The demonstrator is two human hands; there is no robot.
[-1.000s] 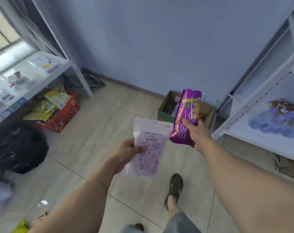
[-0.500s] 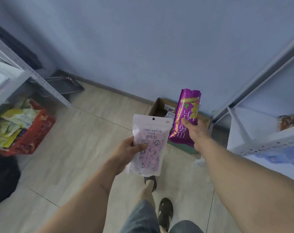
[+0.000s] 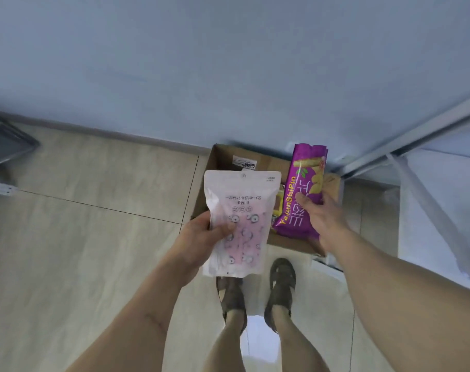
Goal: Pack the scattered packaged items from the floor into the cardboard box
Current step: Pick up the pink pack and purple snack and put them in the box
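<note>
White-pink pouch (image 3: pixel 240 218), perhaps eye-patterned; purple packet (image 3: pixel 299 189), yellow lettering; brown box (image 3: pixel 220 159).

Both bare forearms reach forward from the lower edge of the view, converging toward the middle. The left hand (image 3: pixel 201 234) is raised at mid-height, thumb laid across the front of a white pouch (image 3: pixel 240 218) and the fingers curled behind it, so the pouch stands upright. The right hand (image 3: pixel 323 213) is a little farther forward and higher, its back toward the camera, pinching a purple snack pack (image 3: pixel 303 194) between thumb and fingers. Two bare legs in sandals stand below.
</note>
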